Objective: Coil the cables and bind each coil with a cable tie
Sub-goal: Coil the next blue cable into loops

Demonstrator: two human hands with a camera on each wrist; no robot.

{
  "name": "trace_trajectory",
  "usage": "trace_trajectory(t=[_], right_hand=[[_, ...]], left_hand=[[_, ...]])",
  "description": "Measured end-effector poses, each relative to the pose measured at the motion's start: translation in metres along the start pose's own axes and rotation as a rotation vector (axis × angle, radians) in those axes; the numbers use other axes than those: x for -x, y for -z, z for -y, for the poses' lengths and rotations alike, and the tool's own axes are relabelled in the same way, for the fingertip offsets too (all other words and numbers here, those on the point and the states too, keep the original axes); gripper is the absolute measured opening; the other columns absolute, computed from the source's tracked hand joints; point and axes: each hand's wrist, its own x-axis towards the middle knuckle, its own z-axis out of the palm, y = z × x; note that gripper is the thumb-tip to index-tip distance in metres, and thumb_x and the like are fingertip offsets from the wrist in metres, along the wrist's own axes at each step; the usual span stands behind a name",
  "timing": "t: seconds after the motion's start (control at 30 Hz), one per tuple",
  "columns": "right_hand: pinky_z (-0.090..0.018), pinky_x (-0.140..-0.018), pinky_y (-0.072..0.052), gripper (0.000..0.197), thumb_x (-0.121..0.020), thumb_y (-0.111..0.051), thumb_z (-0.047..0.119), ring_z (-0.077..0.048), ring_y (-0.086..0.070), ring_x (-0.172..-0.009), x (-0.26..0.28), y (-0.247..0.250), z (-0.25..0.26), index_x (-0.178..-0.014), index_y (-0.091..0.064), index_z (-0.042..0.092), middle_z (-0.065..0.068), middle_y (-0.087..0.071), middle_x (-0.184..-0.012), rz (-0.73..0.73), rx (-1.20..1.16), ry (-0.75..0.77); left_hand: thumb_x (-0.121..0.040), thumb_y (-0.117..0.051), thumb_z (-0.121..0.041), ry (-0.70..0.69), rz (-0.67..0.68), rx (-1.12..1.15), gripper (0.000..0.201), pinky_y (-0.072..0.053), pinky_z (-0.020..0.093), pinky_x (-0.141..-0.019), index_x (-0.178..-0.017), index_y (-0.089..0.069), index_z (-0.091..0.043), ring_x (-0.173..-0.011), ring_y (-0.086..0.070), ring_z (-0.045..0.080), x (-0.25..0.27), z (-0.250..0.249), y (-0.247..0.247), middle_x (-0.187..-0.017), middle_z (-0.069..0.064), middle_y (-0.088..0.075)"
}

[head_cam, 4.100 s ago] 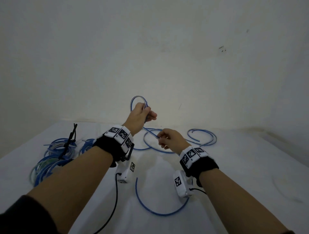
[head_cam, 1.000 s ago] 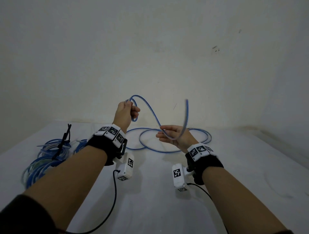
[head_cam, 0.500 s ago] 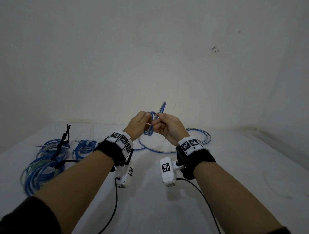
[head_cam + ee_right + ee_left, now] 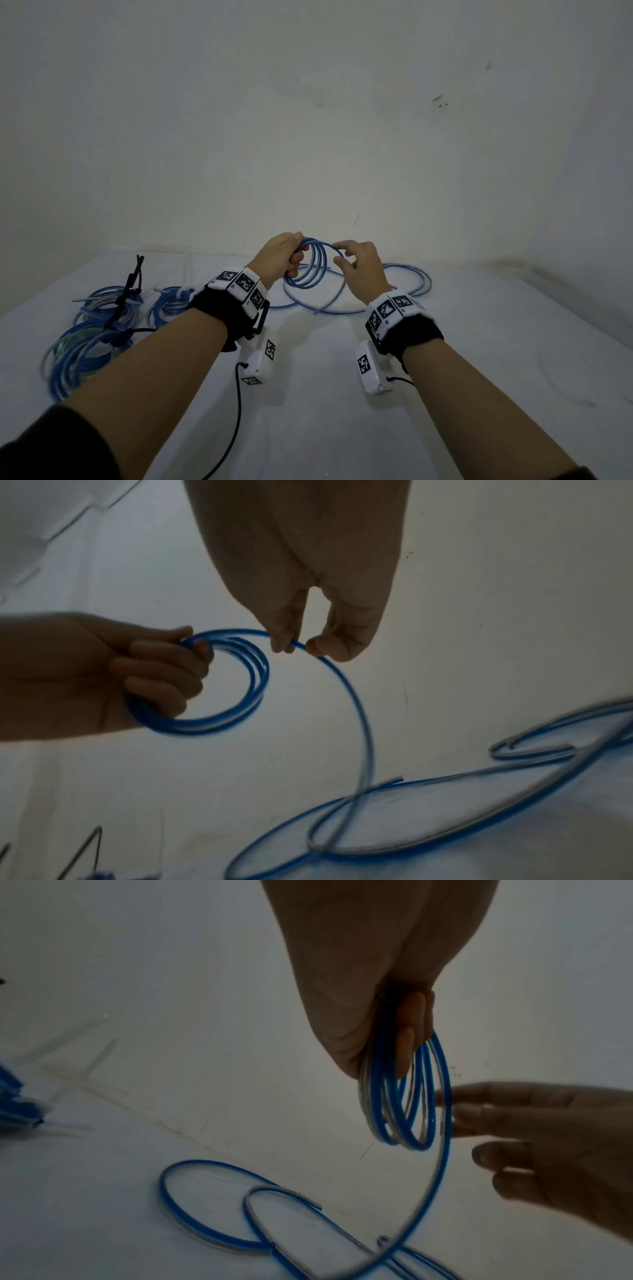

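My left hand point(image 4: 284, 255) is raised above the table and grips a small coil point(image 4: 305, 285) of blue cable with several turns. Seen from the left wrist, the coil point(image 4: 383, 1112) hangs from the curled fingers of the left hand point(image 4: 387, 1047). Just right of the coil, my right hand point(image 4: 356, 263) pinches the outgoing strand between thumb and forefinger, which shows in the right wrist view point(image 4: 299, 645). From there the strand drops to the loose cable point(image 4: 342, 311) lying in wide loops on the white table point(image 4: 308, 411).
Several bound blue coils point(image 4: 85, 353) lie at the table's left, with a bunch of black cable ties point(image 4: 132, 284) on them. Pale ties point(image 4: 99, 1053) lie near the wall. A plain wall point(image 4: 308, 137) rises right behind the table. A black lead point(image 4: 236, 411) hangs from my left wrist camera.
The hands met at the coil half a second ago and another turn went onto it. My right hand has since slid right along the strand; the loose end has left the near table.
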Motion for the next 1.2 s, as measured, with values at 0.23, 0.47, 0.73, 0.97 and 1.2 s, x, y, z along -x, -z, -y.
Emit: trace_trajectory(t=[0.23, 0.47, 0.73, 0.97, 1.2], right_hand=[[-0.026, -0.070, -0.043, 0.010, -0.096, -0.049, 0.015, -0.020, -0.057, -0.079, 0.006, 0.001, -0.022, -0.096, -0.056, 0.007, -0.012, -0.069, -0.095, 0.124, 0.006, -0.138], [-0.022, -0.047, -0.045, 0.007, -0.097, -0.042, 0.007, -0.015, -0.055, -0.053, 0.008, -0.002, -0.022, -0.095, -0.049, 0.007, -0.008, -0.061, -0.073, 0.056, -0.337, -0.261], [-0.009, -0.077, -0.036, 0.032, -0.098, -0.041, 0.018, -0.004, -0.054, -0.102, 0.004, 0.006, 0.008, -0.129, -0.050, 0.017, 0.000, -0.058, -0.120, 0.183, -0.504, -0.209], [-0.036, -0.078, -0.045, 0.036, -0.101, -0.039, 0.031, -0.021, -0.061, -0.073, -0.004, -0.002, 0.022, -0.093, -0.060, 0.003, -0.004, -0.060, -0.074, 0.262, -0.336, -0.035], [-0.026, -0.060, -0.040, 0.028, -0.101, -0.038, 0.029, -0.011, -0.041, -0.054, 0.000, -0.004, 0.029, -0.082, -0.046, 0.010, -0.001, -0.044, -0.068, 0.163, -0.610, -0.169]], left_hand=[[-0.103, -0.030, -0.030, 0.137, 0.021, 0.209, 0.038, -0.031, 0.019, -0.042, -0.075, -0.046, -0.011, -0.037, -0.025, 0.006, 0.001, -0.012, 0.007, -0.043, -0.009, -0.029], [-0.102, -0.032, -0.029, 0.212, 0.107, 0.147, 0.037, -0.033, 0.018, -0.042, -0.074, -0.049, -0.010, -0.038, -0.027, 0.006, 0.003, -0.012, 0.007, -0.046, -0.008, -0.031], [-0.102, -0.031, -0.025, 0.085, 0.116, -0.216, 0.038, -0.024, 0.018, -0.040, -0.071, -0.046, -0.009, -0.042, -0.026, 0.009, 0.001, -0.007, 0.000, -0.051, -0.003, -0.032], [-0.102, -0.032, -0.024, -0.005, 0.067, -0.193, 0.038, -0.027, 0.020, -0.044, -0.071, -0.048, -0.009, -0.046, -0.029, 0.011, 0.003, -0.005, -0.009, -0.050, -0.003, -0.039], [-0.103, -0.029, -0.020, -0.088, 0.017, -0.176, 0.034, -0.038, 0.024, -0.058, -0.074, -0.046, -0.011, -0.056, -0.041, 0.015, 0.001, -0.002, -0.008, -0.064, 0.003, -0.042]])
